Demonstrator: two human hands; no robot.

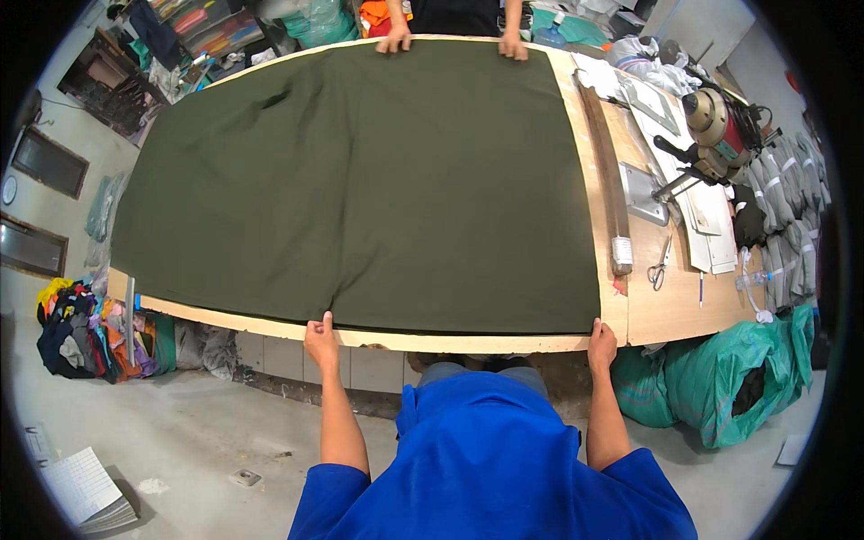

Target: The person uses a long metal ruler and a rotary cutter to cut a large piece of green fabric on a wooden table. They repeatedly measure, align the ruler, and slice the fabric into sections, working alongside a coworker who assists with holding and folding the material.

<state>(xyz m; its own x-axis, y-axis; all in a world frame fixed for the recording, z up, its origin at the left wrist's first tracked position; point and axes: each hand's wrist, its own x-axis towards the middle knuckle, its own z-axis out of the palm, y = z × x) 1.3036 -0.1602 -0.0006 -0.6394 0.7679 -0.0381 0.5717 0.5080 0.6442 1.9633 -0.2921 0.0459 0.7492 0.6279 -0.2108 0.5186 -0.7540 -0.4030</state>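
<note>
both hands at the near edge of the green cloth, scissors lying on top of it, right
Not the scissors: the head view shows them on the wooden table, right of the green cloth. The left hand and right hand are at its near edge.

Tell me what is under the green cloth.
A pale table shows beyond the near and right edges of the cloth. Anything else beneath is covered and cannot be seen.

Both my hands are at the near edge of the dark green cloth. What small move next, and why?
Probably ease the left hand slightly leftward along the edge: a crease runs through the dark green cloth from beside that thumb, while the cloth near the right hand looks flatter.
</note>
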